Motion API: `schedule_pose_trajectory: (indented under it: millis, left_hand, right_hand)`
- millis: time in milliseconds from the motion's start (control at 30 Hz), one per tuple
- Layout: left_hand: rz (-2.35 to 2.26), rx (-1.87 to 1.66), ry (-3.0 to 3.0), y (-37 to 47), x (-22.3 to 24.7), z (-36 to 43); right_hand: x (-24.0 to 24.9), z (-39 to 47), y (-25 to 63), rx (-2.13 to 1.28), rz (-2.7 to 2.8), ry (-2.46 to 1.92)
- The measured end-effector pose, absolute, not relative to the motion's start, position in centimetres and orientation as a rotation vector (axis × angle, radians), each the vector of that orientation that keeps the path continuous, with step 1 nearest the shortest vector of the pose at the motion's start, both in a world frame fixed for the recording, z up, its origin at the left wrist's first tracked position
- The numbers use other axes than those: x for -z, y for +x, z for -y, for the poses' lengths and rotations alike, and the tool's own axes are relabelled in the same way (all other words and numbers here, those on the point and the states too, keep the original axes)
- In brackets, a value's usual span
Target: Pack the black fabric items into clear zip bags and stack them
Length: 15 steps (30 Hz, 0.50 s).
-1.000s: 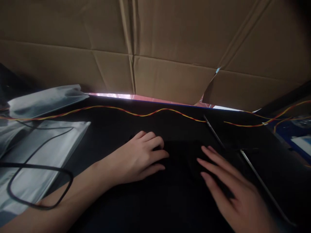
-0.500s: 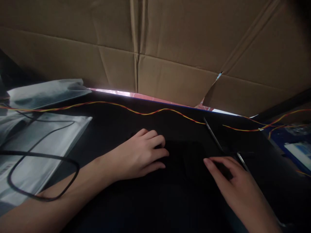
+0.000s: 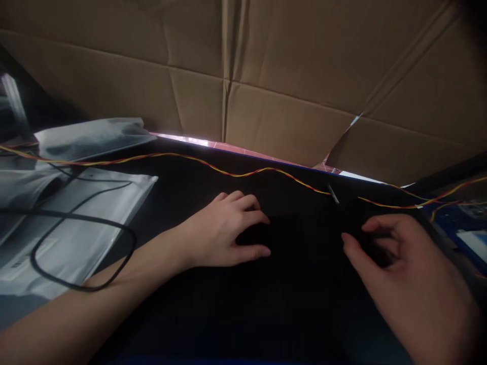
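Observation:
My left hand (image 3: 234, 230) rests low over the black surface (image 3: 213, 314), its thumb spread away from the bent fingers. Something black may lie beneath or between its fingers, but black on black hides any outline. Off to the right, my right hand (image 3: 403, 258) is raised above the surface with a gap between thumb and index finger; nothing shows in that gap. Just beyond it is a short, thin grey metallic strip (image 3: 333, 194), close to the end of a twisted red and yellow wire (image 3: 236, 175).
A brown cardboard sheet (image 3: 281, 61) walls off the back. Pale plastic bags (image 3: 95, 137) lie at left, with a looped black cable (image 3: 85, 289) across my left forearm. More twisted wire (image 3: 449, 195) and a blue item (image 3: 456, 223) are at right.
My right hand has shifted right, its thumb and index finger parting. The left thumb and index finger have spread wider. Less of the grey strip shows now. The view has shifted slightly.

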<state>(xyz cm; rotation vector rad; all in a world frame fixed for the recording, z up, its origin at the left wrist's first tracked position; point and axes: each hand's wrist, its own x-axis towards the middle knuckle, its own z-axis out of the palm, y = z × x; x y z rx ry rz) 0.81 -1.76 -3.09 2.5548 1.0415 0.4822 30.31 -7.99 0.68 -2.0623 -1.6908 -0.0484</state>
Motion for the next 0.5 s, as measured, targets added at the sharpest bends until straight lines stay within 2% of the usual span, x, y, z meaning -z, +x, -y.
schedule_pose_trajectory:
  millis: [133, 233, 367, 500]
  left_hand:
    - [-0.957, -0.428, 2.636, 0.8, 3.5, 1.8]
    - [-0.958, -0.408, 2.656, 0.8, 3.4, 1.6]
    - [-0.916, -0.498, 2.456, 0.3, 2.9, 1.0]
    - [-1.024, -0.687, 2.285, -0.2, 2.5, 0.6]
  right_hand:
    - [-1.4, 8.6, 24.9, 0.123, 1.927, -1.754]
    - [-1.1, 9.2, 22.7, -0.152, 2.112, -1.530]
    - [-0.2, 9.9, 24.5, -0.469, 2.097, -1.439]
    - [1.1, 10.5, 27.3, -0.362, 2.070, -1.397]
